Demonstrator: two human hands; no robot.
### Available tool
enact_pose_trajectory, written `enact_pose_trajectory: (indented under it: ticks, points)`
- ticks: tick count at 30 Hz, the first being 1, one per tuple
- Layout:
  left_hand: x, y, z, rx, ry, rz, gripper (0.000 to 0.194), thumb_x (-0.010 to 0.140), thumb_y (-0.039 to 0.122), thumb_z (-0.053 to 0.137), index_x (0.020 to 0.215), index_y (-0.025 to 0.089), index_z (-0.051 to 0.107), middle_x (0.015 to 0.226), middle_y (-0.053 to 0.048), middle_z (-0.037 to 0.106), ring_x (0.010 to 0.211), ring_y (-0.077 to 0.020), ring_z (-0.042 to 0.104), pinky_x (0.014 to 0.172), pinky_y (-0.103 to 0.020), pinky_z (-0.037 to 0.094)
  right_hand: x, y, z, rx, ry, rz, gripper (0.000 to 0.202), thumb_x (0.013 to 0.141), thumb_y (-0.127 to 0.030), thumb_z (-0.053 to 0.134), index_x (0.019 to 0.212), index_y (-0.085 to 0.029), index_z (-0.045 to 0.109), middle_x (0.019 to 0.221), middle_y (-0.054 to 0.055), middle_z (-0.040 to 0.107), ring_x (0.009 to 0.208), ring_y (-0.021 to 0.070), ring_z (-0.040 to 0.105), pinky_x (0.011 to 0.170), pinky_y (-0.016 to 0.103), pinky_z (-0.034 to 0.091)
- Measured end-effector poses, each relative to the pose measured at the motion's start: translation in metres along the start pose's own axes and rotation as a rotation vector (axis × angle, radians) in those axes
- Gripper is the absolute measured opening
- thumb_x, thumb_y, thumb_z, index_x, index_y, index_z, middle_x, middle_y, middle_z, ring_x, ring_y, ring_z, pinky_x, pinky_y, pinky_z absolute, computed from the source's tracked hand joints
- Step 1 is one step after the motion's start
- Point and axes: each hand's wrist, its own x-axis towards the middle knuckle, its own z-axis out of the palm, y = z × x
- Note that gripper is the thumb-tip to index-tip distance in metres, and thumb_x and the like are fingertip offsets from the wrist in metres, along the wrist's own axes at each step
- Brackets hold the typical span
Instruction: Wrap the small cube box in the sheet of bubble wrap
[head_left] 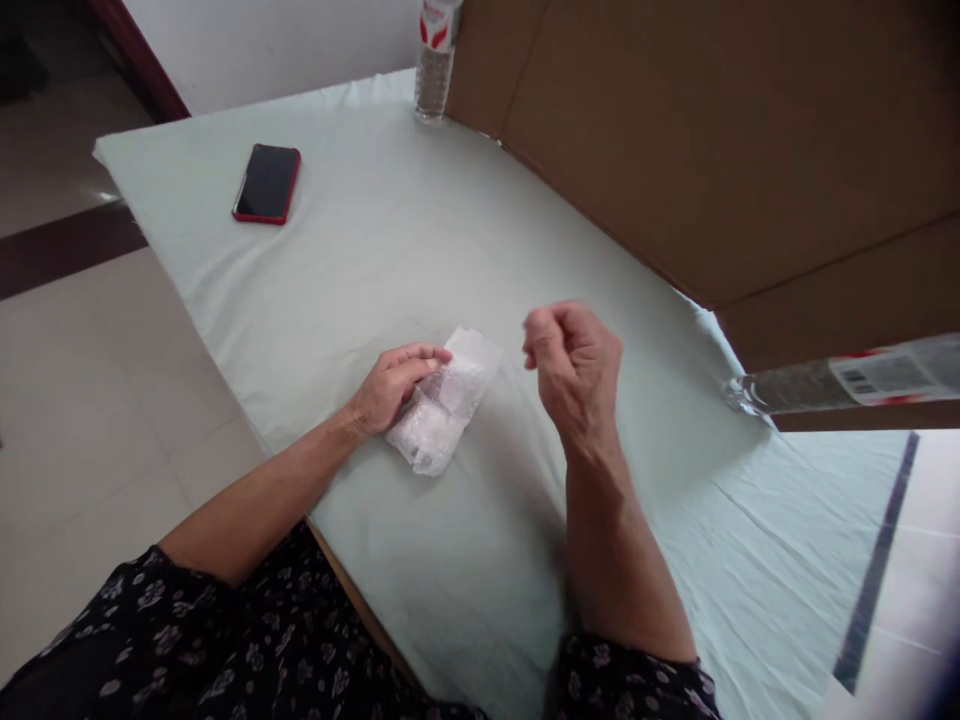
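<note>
Head view: the left hand [390, 390] is gripping the left edge of a bubble-wrap packet [442, 410], which is lying on the cloth-covered counter [352, 260]. The right hand [574, 365] is hovering beside it, fingers curled in; whether they are pinching anything, I cannot tell. With only 1 hand holding it, the packet could be skidding on the wrinkling cloth [487, 590] if that grip is too light.

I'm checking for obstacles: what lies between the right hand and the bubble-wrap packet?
In the head view, only a stretch of pale green cloth shows between the right hand and the bubble-wrap packet.
</note>
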Motion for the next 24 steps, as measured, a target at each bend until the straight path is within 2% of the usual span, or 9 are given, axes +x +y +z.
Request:
enact_pose_trajectory:
  ticks: [2, 4, 7, 11, 13, 15, 19, 21, 24]
  points:
    - [0.000, 0.002, 0.001, -0.050, 0.029, 0.009, 0.037, 0.069, 0.034, 0.074, 0.101, 0.014, 0.069, 0.078, -0.003, 0.068, 0.066, -0.0167, 0.063, 0.060, -0.029, 0.049, -0.007, -0.006, 0.002, -0.111, -0.254, 0.000, 0.048, 0.094, -0.065, 0.055, 0.070, -0.023, 0.058, 0.059, -0.002, 0.055, 0.054, 0.0133, 0.048, 0.056, 0.029, 0.035]
    - [-0.002, 0.004, 0.002, -0.094, 0.033, 0.014, 0.043, 0.067, 0.031, 0.074, 0.105, 0.013, 0.068, 0.080, -0.004, 0.070, 0.069, -0.0179, 0.065, 0.062, -0.030, 0.052, -0.014, -0.006, 0.011, -0.268, -0.407, -0.004, 0.050, 0.088, -0.069, 0.061, 0.068, -0.023, 0.057, 0.057, -0.001, 0.057, 0.052, 0.0140, 0.048, 0.055, 0.030, 0.031]
    - [-0.004, 0.007, 0.003, -0.149, 0.012, 0.038, 0.046, 0.066, 0.030, 0.073, 0.108, 0.011, 0.067, 0.086, -0.007, 0.072, 0.076, -0.0208, 0.068, 0.069, -0.034, 0.055, -0.021, 0.003, 0.029, -0.421, -0.411, -0.038, 0.046, 0.081, -0.069, 0.067, 0.074, -0.024, 0.058, 0.059, 0.001, 0.060, 0.052, 0.0155, 0.046, 0.055, 0.030, 0.028]
    - [-0.001, 0.008, 0.001, -0.158, 0.002, 0.105, 0.045, 0.067, 0.030, 0.071, 0.107, 0.011, 0.066, 0.090, -0.008, 0.071, 0.081, -0.0207, 0.068, 0.075, -0.034, 0.053, -0.018, 0.014, 0.033, -0.409, -0.369, -0.021, 0.030, 0.092, -0.043, 0.052, 0.069, -0.025, 0.052, 0.057, -0.001, 0.053, 0.052, 0.0155, 0.041, 0.056, 0.031, 0.026]
    - [0.002, 0.006, -0.002, -0.114, 0.021, 0.134, 0.045, 0.068, 0.033, 0.069, 0.108, 0.012, 0.065, 0.093, -0.008, 0.070, 0.083, -0.0204, 0.067, 0.077, -0.034, 0.053, -0.013, 0.020, 0.030, -0.274, -0.322, 0.045, 0.029, 0.091, -0.035, 0.049, 0.064, -0.024, 0.049, 0.057, -0.002, 0.050, 0.054, 0.0149, 0.041, 0.056, 0.030, 0.029]
    - [0.004, 0.005, -0.005, 0.013, 0.083, 0.203, 0.045, 0.070, 0.035, 0.068, 0.109, 0.014, 0.063, 0.100, -0.008, 0.068, 0.089, -0.0210, 0.066, 0.080, -0.034, 0.052, -0.009, 0.026, 0.027, -0.042, -0.289, 0.158, 0.029, 0.088, -0.035, 0.052, 0.062, -0.023, 0.050, 0.058, -0.002, 0.050, 0.056, 0.0143, 0.043, 0.056, 0.029, 0.033]
    - [0.002, 0.003, -0.008, 0.575, 0.316, 0.541, 0.042, 0.072, 0.038, 0.070, 0.109, 0.019, 0.064, 0.124, -0.011, 0.060, 0.117, -0.0256, 0.058, 0.094, -0.038, 0.050, -0.006, 0.039, 0.030, 0.396, -0.251, 0.406, 0.030, 0.082, -0.044, 0.064, 0.064, -0.022, 0.056, 0.059, -0.003, 0.053, 0.057, 0.0129, 0.046, 0.055, 0.028, 0.036]
    - [-0.001, 0.002, -0.009, 0.804, 0.379, 0.653, 0.042, 0.072, 0.041, 0.072, 0.108, 0.019, 0.065, 0.122, -0.011, 0.059, 0.111, -0.0242, 0.059, 0.092, -0.038, 0.051, -0.008, 0.041, 0.034, 0.546, -0.253, 0.484, 0.033, 0.077, -0.050, 0.071, 0.068, -0.022, 0.058, 0.061, -0.003, 0.055, 0.058, 0.0126, 0.048, 0.057, 0.027, 0.039]
    - [-0.002, -0.001, -0.009, 0.948, 0.333, 0.643, 0.043, 0.070, 0.041, 0.074, 0.106, 0.019, 0.066, 0.103, -0.006, 0.062, 0.087, -0.0186, 0.060, 0.082, -0.034, 0.053, -0.011, 0.039, 0.041, 0.722, -0.286, 0.548, 0.040, 0.071, -0.057, 0.079, 0.075, -0.023, 0.058, 0.065, -0.004, 0.059, 0.060, 0.0134, 0.053, 0.059, 0.027, 0.043]
